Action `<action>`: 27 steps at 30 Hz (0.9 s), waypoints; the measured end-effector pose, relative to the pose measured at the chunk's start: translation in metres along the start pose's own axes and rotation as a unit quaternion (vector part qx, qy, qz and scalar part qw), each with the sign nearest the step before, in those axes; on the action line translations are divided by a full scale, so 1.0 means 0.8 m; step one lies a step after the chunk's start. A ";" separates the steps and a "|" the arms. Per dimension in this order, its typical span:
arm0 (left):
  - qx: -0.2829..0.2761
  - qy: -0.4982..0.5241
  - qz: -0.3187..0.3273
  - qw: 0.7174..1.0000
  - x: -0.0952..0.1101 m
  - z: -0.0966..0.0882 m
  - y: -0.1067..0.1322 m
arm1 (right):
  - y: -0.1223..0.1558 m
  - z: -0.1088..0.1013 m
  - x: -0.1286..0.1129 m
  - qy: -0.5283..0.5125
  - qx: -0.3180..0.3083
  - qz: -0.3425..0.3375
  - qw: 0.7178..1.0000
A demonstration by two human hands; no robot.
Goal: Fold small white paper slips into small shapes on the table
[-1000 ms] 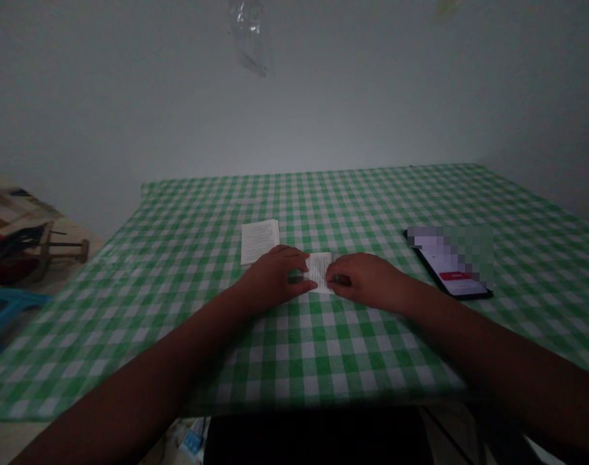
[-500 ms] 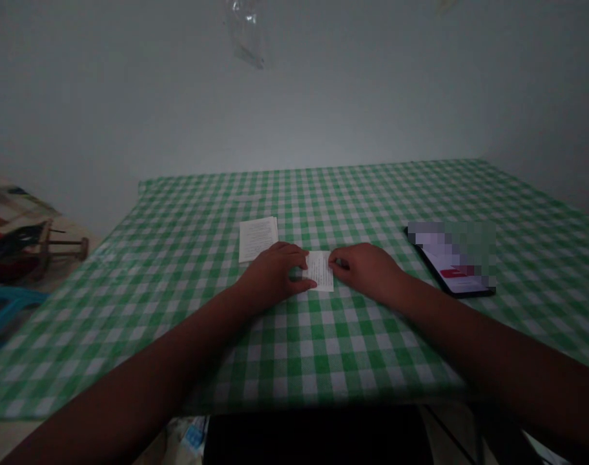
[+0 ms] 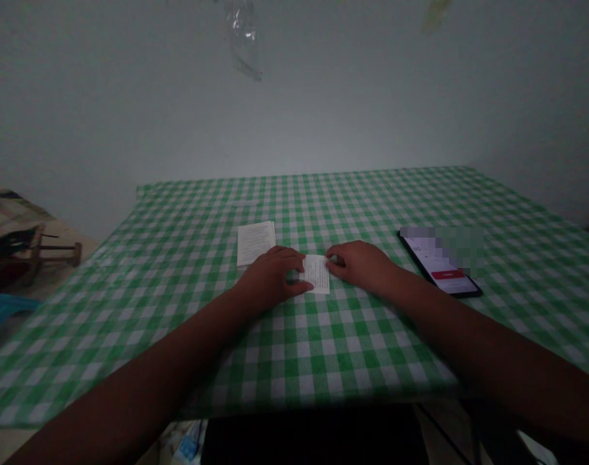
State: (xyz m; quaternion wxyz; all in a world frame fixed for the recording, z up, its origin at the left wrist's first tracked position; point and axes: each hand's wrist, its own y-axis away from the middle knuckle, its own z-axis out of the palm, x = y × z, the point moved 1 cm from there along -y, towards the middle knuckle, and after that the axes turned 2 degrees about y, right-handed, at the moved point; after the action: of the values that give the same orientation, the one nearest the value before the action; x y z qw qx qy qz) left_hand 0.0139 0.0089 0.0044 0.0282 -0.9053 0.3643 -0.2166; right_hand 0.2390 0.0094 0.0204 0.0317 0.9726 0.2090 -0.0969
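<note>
Left hand (image 3: 268, 278), thumb and fingers parted, touches the nine-o'clock edge of the printed slip (image 3: 318, 274), twelve o'clock on the counter (image 3: 304, 365); right hand (image 3: 365, 263), fingertips narrowed at its two-o'clock corner, grip unclear; uneven pressure could skew or crease it; paper stack (image 3: 254, 242) at ten crowds left, phone (image 3: 440, 266) at three.
</note>
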 end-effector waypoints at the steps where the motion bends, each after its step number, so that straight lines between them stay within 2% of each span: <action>1: -0.002 0.000 0.000 1.000 0.000 0.000 0.000 | 0.002 -0.002 0.000 -0.002 -0.008 -0.007 1.000; 8: -0.003 0.005 -0.006 1.000 0.000 0.000 -0.001 | 0.014 -0.017 -0.001 0.002 -0.048 -0.042 0.998; 14: -0.004 0.000 -0.003 1.000 0.001 -0.002 0.000 | 0.020 -0.021 0.001 -0.006 -0.041 -0.077 0.996; 17: -0.002 -0.001 0.001 1.000 0.002 -0.002 -0.001 | 0.016 -0.018 0.002 -0.013 -0.038 -0.060 0.997; 21: -0.005 0.002 -0.008 1.000 0.002 -0.002 -0.001 | 0.005 -0.011 0.002 -0.003 0.001 -0.020 1.000; 27: -0.005 0.002 -0.008 1.000 0.002 -0.002 -0.001 | 0.001 -0.008 0.004 0.022 0.000 -0.016 1.000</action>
State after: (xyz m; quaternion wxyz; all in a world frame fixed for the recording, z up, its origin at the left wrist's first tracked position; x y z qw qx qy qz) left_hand 0.0147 0.0082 0.0066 0.0215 -0.9080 0.3578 -0.2169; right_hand 0.2431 0.0104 0.0263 0.0259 0.9710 0.2254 -0.0762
